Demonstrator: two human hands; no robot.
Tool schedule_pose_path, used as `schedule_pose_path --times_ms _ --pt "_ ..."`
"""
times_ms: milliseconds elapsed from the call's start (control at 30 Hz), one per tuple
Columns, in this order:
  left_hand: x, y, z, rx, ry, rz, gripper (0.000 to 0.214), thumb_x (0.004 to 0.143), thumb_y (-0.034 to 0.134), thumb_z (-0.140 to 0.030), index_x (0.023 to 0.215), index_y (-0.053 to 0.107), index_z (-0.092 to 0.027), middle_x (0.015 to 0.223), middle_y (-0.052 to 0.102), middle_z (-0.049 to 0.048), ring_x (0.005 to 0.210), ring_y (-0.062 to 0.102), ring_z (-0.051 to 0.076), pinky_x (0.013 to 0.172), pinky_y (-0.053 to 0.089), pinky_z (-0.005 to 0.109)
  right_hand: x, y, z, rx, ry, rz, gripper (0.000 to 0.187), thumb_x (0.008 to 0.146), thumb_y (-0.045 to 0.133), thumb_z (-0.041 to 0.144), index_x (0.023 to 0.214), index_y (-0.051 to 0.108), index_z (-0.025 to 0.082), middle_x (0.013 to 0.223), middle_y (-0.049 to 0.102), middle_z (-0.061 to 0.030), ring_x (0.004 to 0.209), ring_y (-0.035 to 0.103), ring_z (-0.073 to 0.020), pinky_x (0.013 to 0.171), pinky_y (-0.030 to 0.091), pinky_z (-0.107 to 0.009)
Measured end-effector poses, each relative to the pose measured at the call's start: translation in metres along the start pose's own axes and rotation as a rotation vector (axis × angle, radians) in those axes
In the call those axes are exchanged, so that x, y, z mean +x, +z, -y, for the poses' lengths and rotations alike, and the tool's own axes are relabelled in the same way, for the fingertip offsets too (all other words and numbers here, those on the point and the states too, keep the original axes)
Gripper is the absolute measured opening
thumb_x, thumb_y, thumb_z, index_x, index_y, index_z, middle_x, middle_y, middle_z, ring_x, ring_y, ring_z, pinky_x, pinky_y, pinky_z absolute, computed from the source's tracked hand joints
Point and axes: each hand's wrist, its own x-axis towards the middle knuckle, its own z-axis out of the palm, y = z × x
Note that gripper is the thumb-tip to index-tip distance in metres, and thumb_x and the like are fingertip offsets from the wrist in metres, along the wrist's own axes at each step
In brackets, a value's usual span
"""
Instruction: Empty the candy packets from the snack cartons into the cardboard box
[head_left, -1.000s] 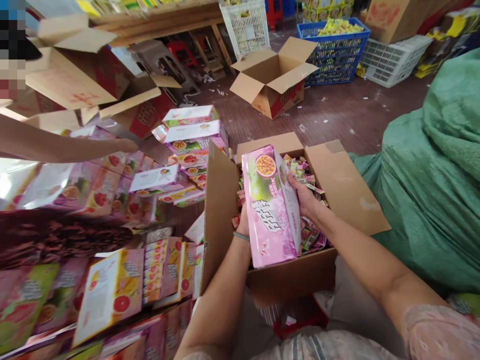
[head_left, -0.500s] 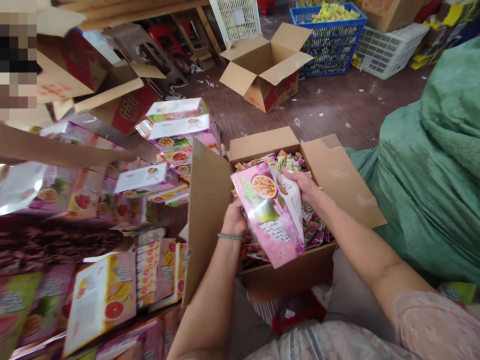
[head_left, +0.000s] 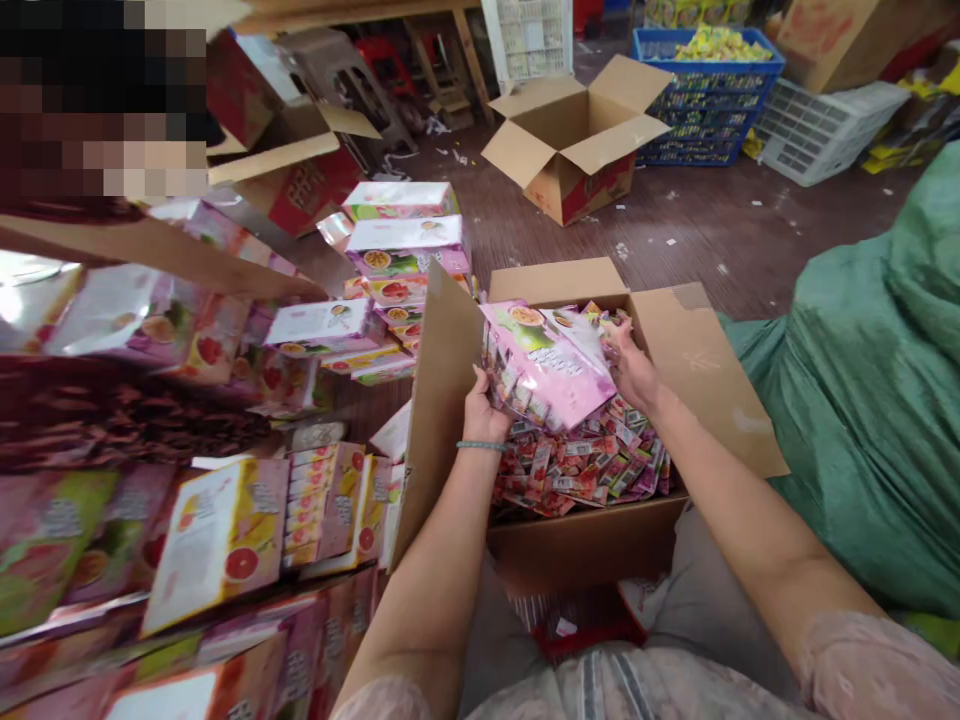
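A pink printed box (head_left: 551,365) with fruit pictures lies tilted over an open cardboard carton (head_left: 577,545) that is filled with several small candy sachets (head_left: 592,465). My left hand (head_left: 482,412) grips the pink box at its near left side, and small sachets show at that edge. My right hand (head_left: 630,365) holds the box's far right end, fingers curled on it. Both forearms reach into the carton from below.
Stacks of pink and yellow fruit boxes (head_left: 225,530) crowd the left. Another person's arm (head_left: 150,255) stretches across above them. An empty open carton (head_left: 577,150), a blue basket (head_left: 705,90), white crates (head_left: 825,130) and a green sack (head_left: 885,400) stand around.
The pink box has gone from upright to lying flat and low over the sachets, further into the carton. Both hands stayed on it. The view shifted slightly.
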Motion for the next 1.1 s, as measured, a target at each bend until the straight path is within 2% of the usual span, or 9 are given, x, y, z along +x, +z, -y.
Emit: schedule_pose_path --times_ms 133,267,367,500,600,667,833,967,1100 --pt "-0.008 0.009 0.005 -0.073 0.056 -0.032 0.041 0.114 0.051 -0.036 0.146 0.068 -0.019 0.1 0.083 0.0086 0.08 0.078 0.02 0.099 0.065 0.04 -0.035 0.009 0.002 -0.247 -0.09 0.196 0.116 0.062 0.081 0.097 0.154 0.057 0.03 0.164 0.054 -0.014 0.159 0.043 -0.0357 0.132 0.037 -0.057" --pt "-0.021 0.017 0.009 -0.03 0.035 0.057 0.04 0.115 0.046 -0.04 0.137 0.071 -0.017 0.097 0.08 0.0092 0.084 0.076 0.02 0.093 0.064 0.037 -0.045 0.019 0.001 -0.527 -0.338 -0.027 0.145 0.055 0.102 0.073 0.172 0.028 0.031 0.175 0.035 -0.0164 0.161 0.035 -0.0378 0.139 0.022 -0.06" --pt "-0.03 0.02 0.001 0.127 0.077 0.089 0.049 0.112 0.048 -0.058 0.136 0.069 -0.02 0.105 0.077 0.0102 0.086 0.074 0.022 0.085 0.063 0.036 -0.041 0.016 0.016 -0.545 -0.447 -0.069 0.136 0.071 0.096 0.067 0.175 0.015 0.036 0.171 0.039 -0.0148 0.156 0.043 -0.0348 0.136 0.03 -0.058" --pt "-0.039 0.025 -0.011 0.264 0.194 0.069 0.067 0.106 0.041 -0.078 0.143 0.065 -0.029 0.116 0.073 0.0099 0.092 0.073 0.022 0.088 0.063 0.039 -0.029 -0.009 0.039 -0.544 -0.464 0.064 0.136 0.076 0.092 0.066 0.177 0.006 0.039 0.164 0.047 -0.0125 0.152 0.049 -0.0332 0.134 0.036 -0.055" --pt "-0.048 0.031 -0.008 0.349 0.222 0.326 0.069 0.111 0.028 -0.072 0.133 0.074 -0.025 0.134 0.072 0.0105 0.121 0.071 0.024 0.1 0.06 0.036 -0.014 -0.028 0.039 -0.506 -0.42 0.033 0.131 0.075 0.087 0.077 0.176 0.012 0.04 0.164 0.046 -0.0111 0.155 0.045 -0.0346 0.135 0.033 -0.059" --pt "-0.051 0.033 -0.004 0.401 0.268 0.4 0.07 0.114 0.024 -0.067 0.128 0.077 -0.023 0.143 0.07 0.0091 0.135 0.066 0.025 0.104 0.058 0.035 -0.007 -0.035 0.033 -0.483 -0.401 -0.024 0.126 0.074 0.079 0.089 0.174 0.019 0.041 0.165 0.045 -0.0105 0.155 0.044 -0.0363 0.134 0.031 -0.063" --pt "-0.053 0.026 -0.003 0.405 0.5 0.361 0.055 0.116 0.032 -0.056 0.133 0.078 -0.03 0.153 0.067 0.0025 0.144 0.061 0.024 0.106 0.057 0.033 -0.01 -0.032 0.035 -0.569 -0.554 -0.009 0.122 0.08 0.07 0.093 0.176 0.02 0.037 0.171 0.038 -0.0137 0.158 0.041 -0.0381 0.133 0.033 -0.061" --pt "-0.062 0.026 0.001 0.389 0.445 0.534 0.061 0.116 0.025 -0.057 0.135 0.077 -0.031 0.152 0.068 0.0027 0.144 0.062 0.024 0.109 0.057 0.036 -0.019 -0.03 0.054 -0.619 -0.817 -0.154 0.112 0.09 0.039 0.101 0.178 0.011 0.038 0.171 0.036 -0.0124 0.163 0.035 -0.0412 0.129 0.037 -0.066" --pt "-0.067 0.032 0.004 0.348 0.405 0.411 0.062 0.115 0.027 -0.059 0.122 0.078 -0.024 0.132 0.076 0.0075 0.143 0.063 0.025 0.113 0.055 0.036 -0.027 -0.022 0.064 -0.749 -0.796 -0.117 0.117 0.086 0.041 0.104 0.176 0.023 0.032 0.172 0.037 -0.0134 0.164 0.032 -0.0426 0.131 0.036 -0.062"
